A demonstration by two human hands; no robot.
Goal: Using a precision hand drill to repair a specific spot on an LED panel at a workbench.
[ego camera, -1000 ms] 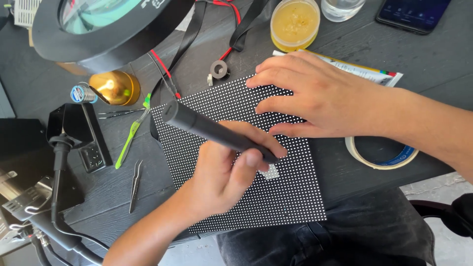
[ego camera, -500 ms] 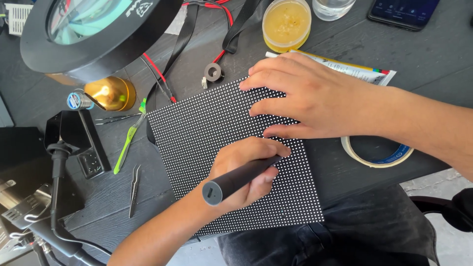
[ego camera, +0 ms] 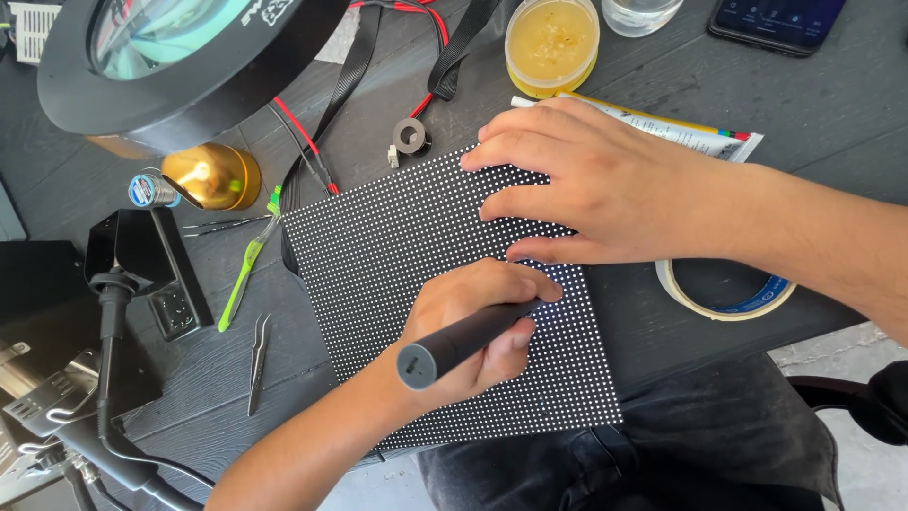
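Note:
A black dot-matrix panel [ego camera: 378, 246] with rows of small white dots lies flat on the dark table, its near edge hanging over my lap. My left hand [ego camera: 492, 355] comes in from the lower left and grips a black cylindrical pen-like tool [ego camera: 445, 352]. The tool's tip is on the panel near the middle right, and its blunt end points toward me. My right hand [ego camera: 605, 185] lies flat on the panel's upper right corner, fingers spread, and holds nothing.
A round magnifier lamp [ego camera: 180, 57] hangs at the upper left above a brass tip cleaner [ego camera: 213, 177]. Left of the panel lie a black stand [ego camera: 142, 265], a green tool [ego camera: 244, 274] and tweezers [ego camera: 257, 364]. A tape roll [ego camera: 724, 293], a yellow jar [ego camera: 551, 43] and a phone [ego camera: 776, 21] are on the right and at the back.
My left hand has swung the tool's rear end from up-left round to down-left, toward me, with the tip staying on the panel. My right hand has stayed flat on the panel.

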